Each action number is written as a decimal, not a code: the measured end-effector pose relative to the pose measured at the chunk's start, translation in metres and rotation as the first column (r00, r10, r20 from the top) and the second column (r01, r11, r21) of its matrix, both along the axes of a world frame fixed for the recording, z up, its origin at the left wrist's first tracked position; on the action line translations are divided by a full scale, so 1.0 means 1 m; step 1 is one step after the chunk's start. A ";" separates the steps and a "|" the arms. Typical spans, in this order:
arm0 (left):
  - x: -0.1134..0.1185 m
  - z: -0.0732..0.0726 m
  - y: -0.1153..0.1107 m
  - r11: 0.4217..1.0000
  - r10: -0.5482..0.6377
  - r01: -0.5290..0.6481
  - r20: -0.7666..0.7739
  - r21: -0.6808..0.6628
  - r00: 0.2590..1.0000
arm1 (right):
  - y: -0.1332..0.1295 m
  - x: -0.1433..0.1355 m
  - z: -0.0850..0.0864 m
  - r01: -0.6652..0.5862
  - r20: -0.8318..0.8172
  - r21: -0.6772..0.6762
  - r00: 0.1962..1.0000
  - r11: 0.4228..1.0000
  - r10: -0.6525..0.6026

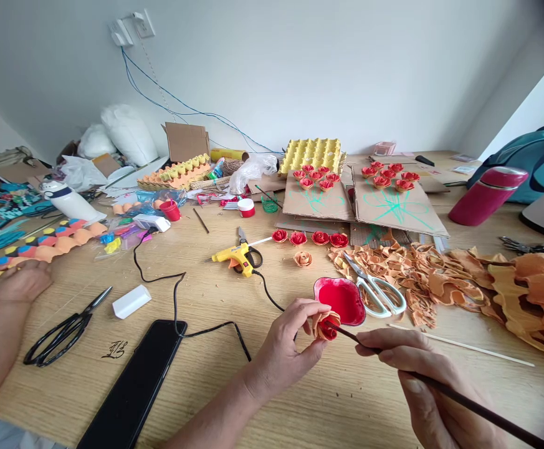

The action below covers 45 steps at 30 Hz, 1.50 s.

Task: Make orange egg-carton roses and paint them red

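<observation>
Between the thumb and fingers of my left hand (290,340) is an egg-carton flower (324,325), its centre red and its outer petals still orange. My right hand (428,368) grips a dark paintbrush (453,394), whose tip touches the inside of the flower. Just behind the flower lies a dish of red paint (339,301). Four red flowers form a row farther back, one of them a red flower (320,237), and an unpainted orange flower (303,259) sits in front of them.
White scissors (379,293) and orange scraps (421,274) lie right of the dish. A yellow glue gun (234,255) with a black cord, black scissors (66,330) and a phone (136,386) are to the left. Another person's hand (23,280) rests at far left. Cardboard (393,209) holds red flowers behind.
</observation>
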<state>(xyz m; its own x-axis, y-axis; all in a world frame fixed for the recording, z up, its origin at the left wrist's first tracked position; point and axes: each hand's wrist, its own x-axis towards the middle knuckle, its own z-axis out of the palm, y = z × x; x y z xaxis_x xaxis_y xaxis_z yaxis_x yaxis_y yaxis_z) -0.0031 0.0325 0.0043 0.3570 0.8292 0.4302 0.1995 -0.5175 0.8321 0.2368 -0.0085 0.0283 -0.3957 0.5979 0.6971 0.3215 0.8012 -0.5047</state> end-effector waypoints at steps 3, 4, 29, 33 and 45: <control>0.000 0.000 0.001 1.000 0.006 -0.005 0.006 -0.013 1.000 | -0.001 0.002 -0.003 -0.011 0.043 -0.027 0.999 1.000 0.012; -0.001 0.000 0.001 1.000 0.007 -0.006 0.008 -0.018 1.000 | -0.001 0.003 -0.004 -0.008 0.048 -0.032 0.999 0.999 0.009; 0.000 0.001 0.002 0.989 0.028 -0.014 0.098 -0.148 0.995 | -0.002 -0.006 0.013 0.051 -0.068 -0.012 0.996 0.999 -0.051; -0.001 -0.001 0.002 0.980 0.012 0.017 0.144 -0.199 0.989 | -0.002 -0.003 0.005 0.004 -0.084 -0.045 0.996 0.999 -0.008; -0.002 0.001 0.003 0.947 0.034 0.048 0.247 -0.318 0.968 | -0.002 0.009 -0.007 0.073 -0.088 -0.141 0.992 0.987 -0.086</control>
